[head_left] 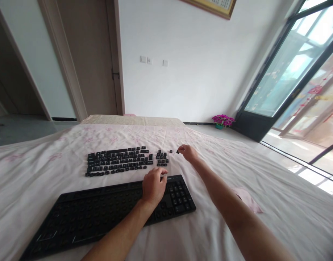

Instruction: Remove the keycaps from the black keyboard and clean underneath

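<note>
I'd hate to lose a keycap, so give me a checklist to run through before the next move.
1. Keycap at the fingertips of the right hand: ok, a small black piece shows there.
2. Loose keycaps clear of the keyboard: ok, they lie beyond its far edge.
3. Flat surface under them: not ok, the pale cloth is wrinkled.
4. Left hand pressing the keyboard steady: cannot tell, it is over the far edge but pressure doesn't show.
5. All keycaps accounted for: cannot tell, too small to count.
</note>
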The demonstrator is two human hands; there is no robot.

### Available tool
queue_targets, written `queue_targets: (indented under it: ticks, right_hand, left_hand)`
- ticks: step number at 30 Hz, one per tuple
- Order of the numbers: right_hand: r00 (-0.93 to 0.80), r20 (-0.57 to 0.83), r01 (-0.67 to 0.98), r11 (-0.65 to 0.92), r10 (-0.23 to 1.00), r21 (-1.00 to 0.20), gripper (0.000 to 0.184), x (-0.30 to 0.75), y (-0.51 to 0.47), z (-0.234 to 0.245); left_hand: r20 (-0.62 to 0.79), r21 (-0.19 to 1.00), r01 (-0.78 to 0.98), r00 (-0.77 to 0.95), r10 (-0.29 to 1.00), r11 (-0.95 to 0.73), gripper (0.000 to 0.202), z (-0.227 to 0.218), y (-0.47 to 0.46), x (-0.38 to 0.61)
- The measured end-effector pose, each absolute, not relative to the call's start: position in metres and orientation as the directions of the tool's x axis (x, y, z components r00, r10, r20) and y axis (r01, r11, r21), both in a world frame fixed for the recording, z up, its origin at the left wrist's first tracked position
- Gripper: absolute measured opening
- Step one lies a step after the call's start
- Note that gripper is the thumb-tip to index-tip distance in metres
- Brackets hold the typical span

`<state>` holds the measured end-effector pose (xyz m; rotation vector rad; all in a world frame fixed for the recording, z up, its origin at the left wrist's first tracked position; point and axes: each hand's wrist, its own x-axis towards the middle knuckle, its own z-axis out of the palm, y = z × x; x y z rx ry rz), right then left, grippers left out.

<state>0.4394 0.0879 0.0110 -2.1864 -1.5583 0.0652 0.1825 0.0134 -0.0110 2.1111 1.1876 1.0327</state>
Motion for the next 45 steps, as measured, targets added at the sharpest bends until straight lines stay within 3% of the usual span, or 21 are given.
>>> queue_targets:
  ticks: [12, 20, 25, 28, 32, 37, 42, 45]
  right_hand:
    - [0.357, 0.130, 0.882, -0.288, 0.925, -0.373, 0.021, 0.449, 0.130, -0.013]
    - [0.368, 0.148, 0.862, -0.278, 0.918, -0.424, 0.023, 0.444, 0.120, -0.008]
    - [0.354, 0.190, 0.840, -0.222, 0.915, -0.495, 0.049, 0.434, 0.099, 0.017]
    - [0.249, 0.220, 0.831, -0.091, 0.943, -0.549, 0.064, 0.424, 0.075, 0.038]
    - [0.041, 0.296, 0.790, 0.150, 0.954, -0.594, 0.052, 0.405, 0.024, 0.053]
    - [0.066, 0.178, 0.601, 0.103, 0.982, -0.792, 0.035, 0.385, -0.031, 0.051]
    - [-0.055, 0.075, 0.503, 0.093, 0.996, -0.859, 0.028, 0.383, -0.048, 0.049]
    - [-0.042, 0.042, 0.469, 0.057, 0.998, -0.881, 0.027, 0.384, -0.048, 0.049]
  left_hand:
    - [0.330, 0.677, 0.558, 0.352, 0.876, -0.479, 0.016, -0.007, 0.012, 0.185]
    - [0.318, 0.674, 0.570, 0.350, 0.881, -0.470, 0.016, -0.008, 0.012, 0.184]
    - [0.323, 0.665, 0.572, 0.360, 0.875, -0.481, 0.015, -0.008, 0.012, 0.183]
    - [0.332, 0.661, 0.559, 0.380, 0.863, -0.500, 0.014, -0.008, 0.011, 0.182]
    - [0.360, 0.661, 0.536, 0.388, 0.849, -0.525, 0.015, -0.008, 0.010, 0.180]
    - [0.389, 0.626, 0.505, 0.458, 0.799, -0.594, 0.017, -0.007, 0.006, 0.180]
    - [0.418, 0.579, 0.480, 0.520, 0.745, -0.659, 0.016, -0.006, 0.004, 0.180]
    - [0.420, 0.566, 0.478, 0.533, 0.734, -0.671, 0.016, -0.007, 0.004, 0.181]
